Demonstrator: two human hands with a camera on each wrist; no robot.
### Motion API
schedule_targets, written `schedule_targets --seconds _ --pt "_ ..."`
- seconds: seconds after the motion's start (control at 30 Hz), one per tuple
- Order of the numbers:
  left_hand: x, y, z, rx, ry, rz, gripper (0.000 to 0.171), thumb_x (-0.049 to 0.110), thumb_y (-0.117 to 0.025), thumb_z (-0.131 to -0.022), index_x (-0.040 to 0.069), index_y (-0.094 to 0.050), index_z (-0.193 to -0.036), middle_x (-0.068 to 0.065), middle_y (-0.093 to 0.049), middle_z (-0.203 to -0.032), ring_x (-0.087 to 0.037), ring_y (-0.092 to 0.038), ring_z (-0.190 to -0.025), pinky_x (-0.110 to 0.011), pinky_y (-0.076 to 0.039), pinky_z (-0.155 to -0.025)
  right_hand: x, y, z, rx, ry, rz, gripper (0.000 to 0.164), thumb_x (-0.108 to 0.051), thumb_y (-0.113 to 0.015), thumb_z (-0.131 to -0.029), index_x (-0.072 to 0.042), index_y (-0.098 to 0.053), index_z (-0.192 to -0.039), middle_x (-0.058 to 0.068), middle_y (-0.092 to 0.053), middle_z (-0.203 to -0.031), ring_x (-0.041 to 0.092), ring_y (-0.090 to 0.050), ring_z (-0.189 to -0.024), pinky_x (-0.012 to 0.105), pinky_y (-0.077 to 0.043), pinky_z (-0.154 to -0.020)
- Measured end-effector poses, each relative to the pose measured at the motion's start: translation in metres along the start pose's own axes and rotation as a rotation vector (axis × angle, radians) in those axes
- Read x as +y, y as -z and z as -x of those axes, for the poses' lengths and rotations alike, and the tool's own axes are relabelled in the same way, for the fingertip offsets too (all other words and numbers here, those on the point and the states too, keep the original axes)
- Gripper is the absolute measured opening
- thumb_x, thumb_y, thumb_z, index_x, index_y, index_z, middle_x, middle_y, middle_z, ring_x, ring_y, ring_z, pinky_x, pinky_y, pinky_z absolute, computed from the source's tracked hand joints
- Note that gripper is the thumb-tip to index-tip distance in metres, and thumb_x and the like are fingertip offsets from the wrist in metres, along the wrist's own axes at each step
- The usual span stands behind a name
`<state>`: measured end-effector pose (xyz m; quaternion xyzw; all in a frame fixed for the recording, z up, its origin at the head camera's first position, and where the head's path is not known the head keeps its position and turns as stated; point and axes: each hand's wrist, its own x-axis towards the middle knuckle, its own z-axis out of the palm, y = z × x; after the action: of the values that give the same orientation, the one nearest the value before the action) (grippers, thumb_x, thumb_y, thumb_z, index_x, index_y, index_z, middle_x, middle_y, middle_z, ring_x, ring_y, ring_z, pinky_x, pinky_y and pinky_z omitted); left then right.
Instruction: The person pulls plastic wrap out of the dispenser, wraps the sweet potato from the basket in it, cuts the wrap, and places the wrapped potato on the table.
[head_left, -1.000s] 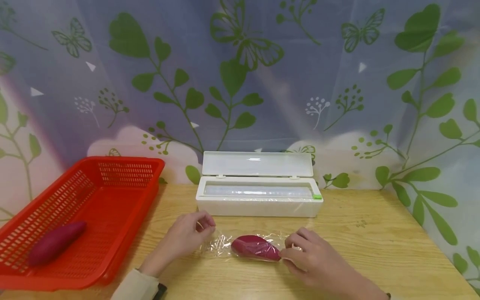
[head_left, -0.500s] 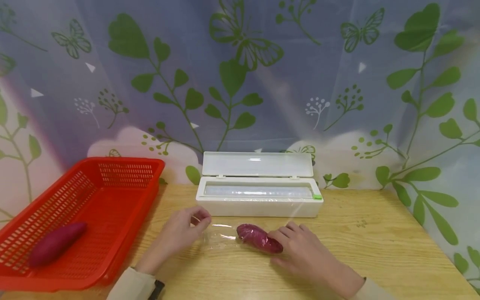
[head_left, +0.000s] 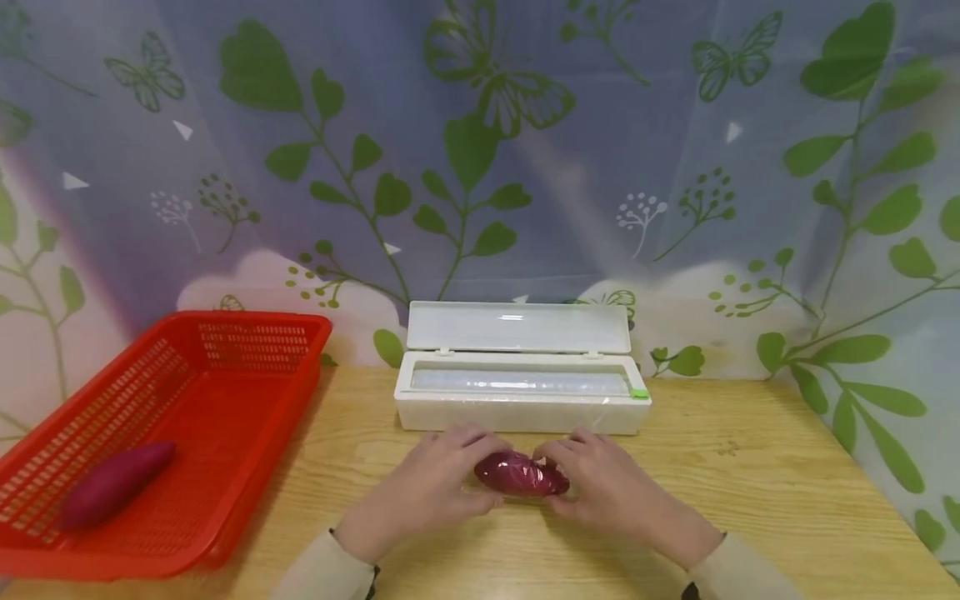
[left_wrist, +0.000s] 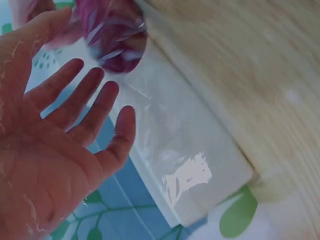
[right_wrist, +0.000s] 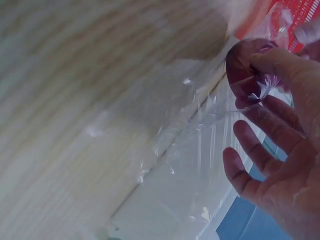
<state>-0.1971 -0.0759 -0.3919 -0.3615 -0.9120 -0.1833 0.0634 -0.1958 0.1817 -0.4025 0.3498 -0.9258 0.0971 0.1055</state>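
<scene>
Left hand [head_left: 437,479] moved in beside film-wrapped tuber [head_left: 517,474] — fingers spread; right hand [head_left: 602,485] — fingers pinching tuber.

I have a basket [head_left: 217,417] by the left edge of the worktop [head_left: 750,492], with one potato [head_left: 116,487] inside, near the basket's front end. Around the middle of the back edge sits a box [head_left: 517,417]. Its lid [head_left: 517,327] stands up at the back, and a roll [head_left: 517,381] lies in it. A cloth [head_left: 570,167] hangs behind the back edge. In front of the box, the other potato [head_left: 517,474] is between my left hand [head_left: 431,483], just beside its left end, and my right hand [head_left: 600,483], on its right end.
</scene>
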Motion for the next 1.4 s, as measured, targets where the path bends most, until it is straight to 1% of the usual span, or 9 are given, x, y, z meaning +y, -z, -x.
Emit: schedule_targets --seconds 0.2,0.37,0.63,0.73,0.87,1.07,1.17,1.3,1.4 --pt "0.000 -0.009 -0.004 0.006 0.001 -0.053 0.050 0.034 -0.084 -0.084 0.023 -0.066 -0.129 0.004 -0.067 -0.118 -0.013 -0.065 -0.106 -0.040 -0.055 -0.087 0.006 0.003 -0.005 -0.056 -0.019 -0.111 0.042 -0.022 -0.084 -0.078 -0.016 -0.070 -0.117 -0.008 -0.073 -0.108 0.010 -0.058 -0.095 0.030 -0.054 -0.080" --pt "-0.005 -0.014 -0.010 0.011 0.029 -0.018 0.046 0.025 -0.082 -0.086 0.018 -0.066 -0.129 -0.002 -0.065 -0.117 -0.014 -0.064 -0.100 -0.034 -0.058 -0.088 0.015 0.004 -0.013 -0.103 -0.072 -0.212 0.045 -0.018 -0.082 -0.082 -0.010 -0.064 -0.122 0.000 -0.072 -0.110 0.016 -0.063 -0.097 0.032 -0.057 -0.082" --pt "-0.013 -0.017 -0.015 -0.025 0.080 0.021 0.054 0.028 -0.079 -0.088 0.015 -0.059 -0.136 -0.005 -0.063 -0.124 -0.020 -0.065 -0.106 -0.039 -0.057 -0.093 0.026 0.000 -0.020 -0.159 -0.100 -0.311 0.027 -0.022 -0.076 -0.087 -0.020 -0.068 -0.113 -0.008 -0.069 -0.105 0.009 -0.058 -0.097 0.030 -0.053 -0.084" --pt "-0.014 -0.016 -0.017 -0.029 0.089 0.032 0.055 0.032 -0.080 -0.086 0.014 -0.058 -0.133 -0.004 -0.064 -0.123 -0.020 -0.066 -0.108 -0.040 -0.057 -0.094 0.030 -0.001 -0.021 -0.148 -0.074 -0.343 0.024 -0.020 -0.074 -0.089 -0.018 -0.069 -0.113 -0.007 -0.070 -0.105 0.008 -0.058 -0.094 0.027 -0.052 -0.081" --pt "-0.017 -0.017 -0.021 0.021 0.047 0.022 0.043 0.027 -0.080 -0.087 0.012 -0.063 -0.124 -0.002 -0.068 -0.113 -0.017 -0.067 -0.098 -0.035 -0.058 -0.088 0.034 -0.003 -0.025 -0.124 -0.042 -0.368 0.022 -0.016 -0.072 -0.090 -0.014 -0.070 -0.112 -0.003 -0.072 -0.105 0.007 -0.061 -0.092 0.025 -0.054 -0.079" --pt "-0.019 -0.018 -0.026 0.081 0.010 -0.076 0.035 0.024 -0.076 -0.090 0.007 -0.065 -0.119 -0.003 -0.065 -0.104 -0.015 -0.063 -0.084 -0.031 -0.056 -0.076 0.030 -0.004 -0.024 -0.058 -0.038 -0.252 0.027 -0.019 -0.071 -0.092 -0.009 -0.072 -0.117 0.002 -0.068 -0.111 0.016 -0.062 -0.101 0.038 -0.055 -0.089" --pt "-0.018 -0.018 -0.027 0.083 0.031 -0.129 0.038 0.025 -0.076 -0.089 0.008 -0.066 -0.121 -0.005 -0.061 -0.107 -0.018 -0.061 -0.090 -0.034 -0.056 -0.079 0.026 -0.003 -0.022 -0.030 -0.048 -0.211 0.033 -0.020 -0.073 -0.091 -0.007 -0.071 -0.122 0.004 -0.064 -0.114 0.017 -0.059 -0.104 0.040 -0.055 -0.091" --pt "-0.015 -0.017 -0.026 0.034 0.084 -0.172 0.050 0.033 -0.077 -0.088 0.011 -0.065 -0.131 -0.008 -0.061 -0.121 -0.026 -0.060 -0.112 -0.045 -0.054 -0.094 0.026 0.001 -0.014 -0.002 -0.052 -0.207 0.037 -0.020 -0.071 -0.094 -0.009 -0.068 -0.128 0.004 -0.065 -0.121 0.019 -0.063 -0.109 0.039 -0.057 -0.092" --pt "-0.013 -0.017 -0.024 0.001 0.101 -0.173 0.055 0.037 -0.076 -0.088 0.011 -0.062 -0.135 -0.008 -0.063 -0.127 -0.027 -0.060 -0.119 -0.051 -0.051 -0.101 0.033 0.007 -0.004 0.080 -0.048 -0.204 0.033 -0.019 -0.071 -0.094 -0.011 -0.068 -0.126 0.003 -0.068 -0.116 0.019 -0.067 -0.101 0.035 -0.059 -0.085"
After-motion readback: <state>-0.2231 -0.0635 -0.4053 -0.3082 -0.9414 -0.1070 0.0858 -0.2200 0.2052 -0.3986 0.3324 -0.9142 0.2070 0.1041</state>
